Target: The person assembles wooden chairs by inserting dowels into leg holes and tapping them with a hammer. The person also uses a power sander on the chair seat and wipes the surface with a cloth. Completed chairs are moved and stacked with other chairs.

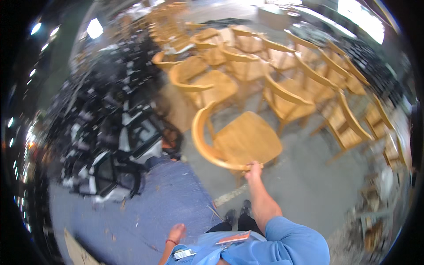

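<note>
Golden-brown wood is forming the chair [248, 138] that is standing on the grey floor [304, 190] ahead of the person in the head view. The fingers of the right hand [253, 171] are gripping the near end of its curved backrest [201, 140]. The left hand [177, 232] is hanging low over the blue floor covering [165, 198], too blurred to tell whether its fingers are spread or pressed together. Similar chairs [289, 95] are standing crowded beyond, while black-and-white items [106, 119] are lying piled at left.
</note>
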A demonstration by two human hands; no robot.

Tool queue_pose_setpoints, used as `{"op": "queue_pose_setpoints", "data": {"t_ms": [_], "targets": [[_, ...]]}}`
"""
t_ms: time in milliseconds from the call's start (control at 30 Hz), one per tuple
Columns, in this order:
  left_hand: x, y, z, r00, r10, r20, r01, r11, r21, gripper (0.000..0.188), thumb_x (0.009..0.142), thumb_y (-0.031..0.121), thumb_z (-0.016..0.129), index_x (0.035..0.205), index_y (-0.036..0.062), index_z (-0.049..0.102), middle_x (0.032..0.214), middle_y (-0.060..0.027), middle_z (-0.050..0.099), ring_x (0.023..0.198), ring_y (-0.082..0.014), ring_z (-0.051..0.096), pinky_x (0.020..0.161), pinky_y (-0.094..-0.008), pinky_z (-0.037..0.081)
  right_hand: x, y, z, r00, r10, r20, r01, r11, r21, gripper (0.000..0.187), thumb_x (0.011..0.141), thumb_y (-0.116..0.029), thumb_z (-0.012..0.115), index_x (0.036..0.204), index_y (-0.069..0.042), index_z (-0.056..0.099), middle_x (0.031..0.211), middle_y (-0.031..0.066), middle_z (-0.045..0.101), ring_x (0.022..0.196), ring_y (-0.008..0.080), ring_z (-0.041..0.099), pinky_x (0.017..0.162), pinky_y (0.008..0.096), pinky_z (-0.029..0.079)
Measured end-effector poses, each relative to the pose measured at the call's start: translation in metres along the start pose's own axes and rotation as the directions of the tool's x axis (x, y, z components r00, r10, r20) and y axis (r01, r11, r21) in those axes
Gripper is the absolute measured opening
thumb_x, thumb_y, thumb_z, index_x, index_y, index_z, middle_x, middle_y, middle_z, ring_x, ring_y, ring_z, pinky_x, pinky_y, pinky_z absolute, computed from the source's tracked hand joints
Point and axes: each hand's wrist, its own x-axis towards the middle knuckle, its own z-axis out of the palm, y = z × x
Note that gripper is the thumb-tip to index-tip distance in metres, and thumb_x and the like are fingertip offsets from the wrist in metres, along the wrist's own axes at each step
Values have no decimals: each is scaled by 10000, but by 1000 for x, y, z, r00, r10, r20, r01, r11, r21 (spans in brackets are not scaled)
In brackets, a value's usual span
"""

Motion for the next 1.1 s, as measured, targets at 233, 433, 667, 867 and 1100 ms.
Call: {"op": "queue_pose_setpoints", "data": {"t_ms": [233,433,667,867,1100], "targets": [[99,158,85,901,403,159,-317,864,-390,639,960,620,402,1202,48,556,1107,-64,621,1038,-189,567,885,-394,465,-118,-13,-172,987,-15,-163,10,999,-33,79,769,7,571,795,-47,519,663,84,499,545,220,527,485,384,450],[92,169,141,797,226,560,71,886,-458,583,951,627,401,1108,97,586,901,-92,626,777,-265,620,707,-415,532,-195,-46,-267,950,-169,-262,140,982,-125,77,766,-22,614,761,-40,540,631,70,516,496,197,522,442,374,448],[52,160,216,793,68,605,-85,996,-1,545,880,595,547,919,53,592,788,-113,606,748,-268,607,699,-401,516,-189,-135,-335,889,-413,-196,375,905,-202,117,789,-38,630,848,-47,529,631,47,520,465,167,523,401,329,444],[-58,127,325,504,365,783,-410,899,-155,383,852,423,563,950,53,568,722,-82,587,653,-257,600,663,-404,526,-243,-262,-455,845,-520,-124,531,844,74,133,818,-45,624,856,-64,497,623,41,502,469,157,510,409,323,448],[-267,54,519,268,253,930,-150,964,-219,347,870,400,535,944,61,548,660,-19,523,528,-168,500,525,-328,448,-387,-387,-664,662,-700,-268,749,599,284,152,859,-96,607,948,-49,493,651,32,507,505,143,503,433,302,442]]}}
